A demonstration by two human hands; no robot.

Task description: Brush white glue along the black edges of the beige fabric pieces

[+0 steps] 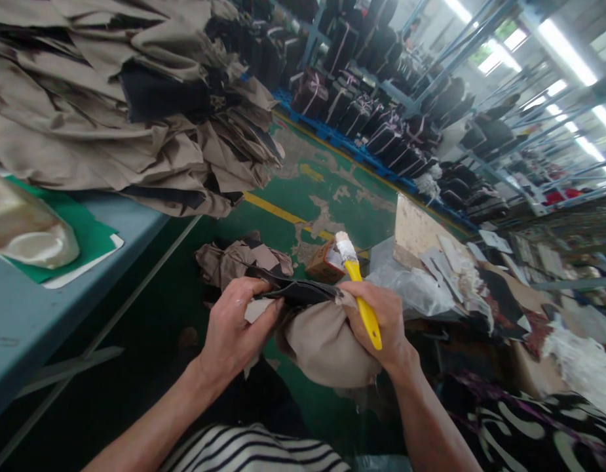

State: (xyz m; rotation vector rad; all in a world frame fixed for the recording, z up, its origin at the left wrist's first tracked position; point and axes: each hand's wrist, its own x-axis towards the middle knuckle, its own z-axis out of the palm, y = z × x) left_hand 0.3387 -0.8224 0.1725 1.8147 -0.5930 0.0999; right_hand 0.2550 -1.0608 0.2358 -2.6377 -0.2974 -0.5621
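Workpiece: tan-and-black piece (332,347), suspended between both hands, off the tabletop (135,242) and beyond its right edge, above the green floor (287,206). Black folded layers uppermost; tan body bulging below.
Left hand (236,321): fingers clamped on the left end of the black layers. Whitish fleck noted on the hand.
Right hand (378,318): fingers clamped on the right end of the piece, with the brush (365,308) also retained in this hand.
Brush condition: yellow handle lying across the hand; bristles whitish, pointing away from the wearer, clear of the piece.
Tabletop, far end: large pile of tan and black material (150,151), overhanging the far right corner.
Tabletop, near the right edge: cream container (37,229), cut off by the view, resting on a green sheet (94,229).
Beyond the hands: lower heap of tan material (224,262), support not discernible; small carton (322,262), partly hidden by the brush.
Right side: clear plastic (415,288) beside a pale board (413,226).
Background: dark tied bundles (361,118) along blue racking.
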